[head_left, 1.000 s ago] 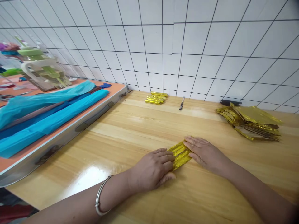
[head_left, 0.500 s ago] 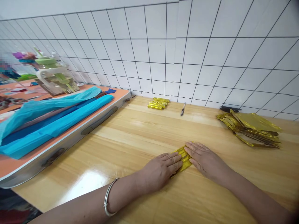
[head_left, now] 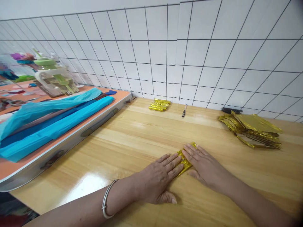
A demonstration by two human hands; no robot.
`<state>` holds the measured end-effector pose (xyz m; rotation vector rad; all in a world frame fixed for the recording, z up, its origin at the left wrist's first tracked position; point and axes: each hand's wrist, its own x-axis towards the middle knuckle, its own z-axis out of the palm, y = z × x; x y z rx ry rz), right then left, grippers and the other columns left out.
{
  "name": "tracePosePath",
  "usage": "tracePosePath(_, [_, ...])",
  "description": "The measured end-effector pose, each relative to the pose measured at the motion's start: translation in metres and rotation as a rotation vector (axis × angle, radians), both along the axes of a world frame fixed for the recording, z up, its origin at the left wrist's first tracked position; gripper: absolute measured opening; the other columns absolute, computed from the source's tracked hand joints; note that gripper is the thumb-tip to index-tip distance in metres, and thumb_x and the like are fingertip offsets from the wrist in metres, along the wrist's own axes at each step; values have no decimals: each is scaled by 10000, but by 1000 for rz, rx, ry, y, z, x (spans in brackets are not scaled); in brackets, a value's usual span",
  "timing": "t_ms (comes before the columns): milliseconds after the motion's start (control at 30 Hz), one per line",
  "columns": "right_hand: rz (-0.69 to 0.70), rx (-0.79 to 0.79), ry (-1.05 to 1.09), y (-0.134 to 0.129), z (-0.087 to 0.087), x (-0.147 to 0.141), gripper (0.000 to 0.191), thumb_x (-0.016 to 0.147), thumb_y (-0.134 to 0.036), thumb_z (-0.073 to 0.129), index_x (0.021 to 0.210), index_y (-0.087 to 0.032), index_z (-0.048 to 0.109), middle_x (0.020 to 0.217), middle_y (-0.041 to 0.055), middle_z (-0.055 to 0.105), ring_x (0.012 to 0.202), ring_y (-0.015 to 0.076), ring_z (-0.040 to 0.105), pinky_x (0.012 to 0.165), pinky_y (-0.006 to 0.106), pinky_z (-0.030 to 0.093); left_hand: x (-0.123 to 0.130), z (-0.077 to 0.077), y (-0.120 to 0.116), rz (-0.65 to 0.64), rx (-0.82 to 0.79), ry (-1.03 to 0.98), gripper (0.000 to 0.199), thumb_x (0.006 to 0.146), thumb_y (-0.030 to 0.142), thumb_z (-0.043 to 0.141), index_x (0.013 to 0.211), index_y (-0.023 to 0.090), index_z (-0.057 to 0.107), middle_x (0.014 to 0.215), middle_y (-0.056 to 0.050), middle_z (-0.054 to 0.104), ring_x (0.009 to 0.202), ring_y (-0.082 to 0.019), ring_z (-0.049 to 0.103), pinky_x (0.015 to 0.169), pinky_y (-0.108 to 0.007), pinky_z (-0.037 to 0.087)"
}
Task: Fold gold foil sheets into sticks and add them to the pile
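The gold foil piece [head_left: 186, 164] lies on the table [head_left: 142, 135], well in from its wall-side edge, partly under the flattened left hand [head_left: 157, 176] and right hand [head_left: 208, 167], whose uneven pressure could, I'd say, skew or wrinkle it.

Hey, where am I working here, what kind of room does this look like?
Probably a craft workspace: blue crepe paper lies on an orange-topped table, and a stack of gold foil sheets sits near folded gold strips. Whether it's at home or in a shop, I can't tell.

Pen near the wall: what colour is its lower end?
Black, seen in the head view.
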<state>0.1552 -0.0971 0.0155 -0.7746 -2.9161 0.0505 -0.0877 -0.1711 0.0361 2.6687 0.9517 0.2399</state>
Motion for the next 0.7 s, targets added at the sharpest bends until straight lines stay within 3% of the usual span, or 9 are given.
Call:
tracePosePath(167, [39,-68,-33,-11,-1,-6,684,904,-499,332,1437,-116,141,1483,132,152,1361,252,137,1086,444,257,0,-2,0,5,-29,14,878,803,680,350,1430,106,132,1481,-180,77,1366,-326,53,1104,-484,116])
tracePosePath(400, [-32,-75,-32,4,-2,1,634,914,-494,303,1430,-141,196,1484,115,182,1363,237,130,1103,431,214,0,-2,-1,8,-24,15,856,798,680,366,1421,123,181,1479,-169,121,1366,-320,84,1104,-485,116])
tracePosePath(700, [-54,-68,-54,10,-10,6,675,909,-531,268,1446,-158,99,1499,102,113,1369,227,89,1107,427,183,-15,1,-11,-42,-24,68,794,838,634,346,1433,147,146,1475,-135,171,1366,-294,117,1114,-458,102])
